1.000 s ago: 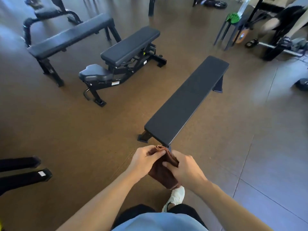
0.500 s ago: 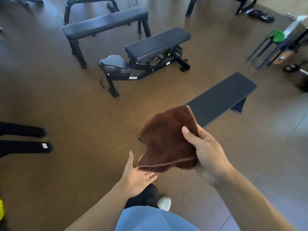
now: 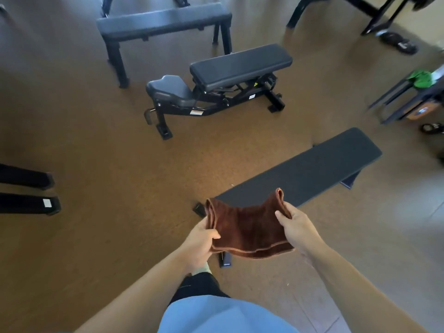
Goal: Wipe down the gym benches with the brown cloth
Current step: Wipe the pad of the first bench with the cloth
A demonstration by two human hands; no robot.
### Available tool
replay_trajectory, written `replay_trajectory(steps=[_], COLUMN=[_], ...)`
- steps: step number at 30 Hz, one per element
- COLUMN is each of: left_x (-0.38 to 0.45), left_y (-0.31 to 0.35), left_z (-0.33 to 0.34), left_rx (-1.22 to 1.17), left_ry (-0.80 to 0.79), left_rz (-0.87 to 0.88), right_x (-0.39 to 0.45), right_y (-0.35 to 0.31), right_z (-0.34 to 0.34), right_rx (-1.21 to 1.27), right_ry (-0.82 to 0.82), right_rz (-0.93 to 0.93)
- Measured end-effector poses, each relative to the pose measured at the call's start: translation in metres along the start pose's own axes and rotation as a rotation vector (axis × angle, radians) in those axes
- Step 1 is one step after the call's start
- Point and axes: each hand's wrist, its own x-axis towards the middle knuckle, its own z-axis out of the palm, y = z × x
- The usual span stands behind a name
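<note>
- Your left hand [image 3: 200, 241] pinches the left edge of the brown cloth [image 3: 247, 229], thumb on top and fingers curled under.
- Your right hand [image 3: 296, 227] grips the cloth's right edge the same way, so both hands are clamped on it and it hangs stretched between them in the air.
- The cloth's hemmed lower edge sags toward you; its two upper corners stand up above your thumbs.
- Just past the cloth lies the flat gym bench [image 3: 310, 171], its near end hidden behind the cloth and its pad running away to the upper right.
- The cloth is not touching that pad.
- One black foot of that bench [image 3: 199, 209] shows left of the cloth, another [image 3: 225, 259] below it near your leg.
- Open brown floor [image 3: 101, 145] spreads wide on your left, up to the adjustable incline bench [image 3: 216, 80].
- A second flat bench [image 3: 163, 22] stands behind the incline one, well apart from you.
- Two black frame feet [image 3: 28, 191] jut in from the left edge.
- On the right, grey floor [image 3: 396, 224] lies open beside the near bench, with stools [image 3: 408, 97] farther off.
</note>
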Motion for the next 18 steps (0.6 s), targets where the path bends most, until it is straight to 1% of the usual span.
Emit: replay_trajectory(steps=[1,3,4,5,6,8,11,12,14,15,18], left_x=[0.005,0.011,0.011,0.011,0.01,0.011,0.024,0.029,0.04,0.047,0.07], left_y=[0.007,0.02,0.026,0.03,0.036,0.047,0.055,0.057,0.056,0.052,0.034], left_z=[0.011,0.035,0.048,0.058,0.067,0.074,0.061,0.056,0.046,0.041,0.026], left_rx=[0.115,0.314,0.368,0.409,0.458,0.537,0.539,0.511,0.413,0.382,0.34], left_ry=[-0.045,-0.179,-0.244,-0.276,-0.276,-0.269,-0.334,-0.338,-0.327,-0.288,-0.036], left_rz=[0.042,0.116,0.131,0.136,0.135,0.128,0.103,0.093,0.078,0.074,0.003], right_x=[0.008,0.012,0.011,0.011,0.011,0.018,0.039,0.048,0.069,0.079,0.117], right_y=[-0.004,-0.018,-0.026,-0.031,-0.036,-0.036,-0.026,-0.02,-0.008,-0.001,0.012], right_z=[0.007,0.026,0.035,0.043,0.048,0.051,0.049,0.048,0.046,0.046,0.042], right_rx=[-0.026,-0.015,0.048,0.145,0.234,0.414,0.629,0.655,0.661,0.644,0.494], right_ry=[0.0,-0.098,-0.17,-0.207,-0.21,-0.163,-0.108,-0.093,-0.066,-0.059,-0.026], right_rz=[0.013,0.042,0.051,0.058,0.084,0.112,0.236,0.292,0.391,0.411,0.378])
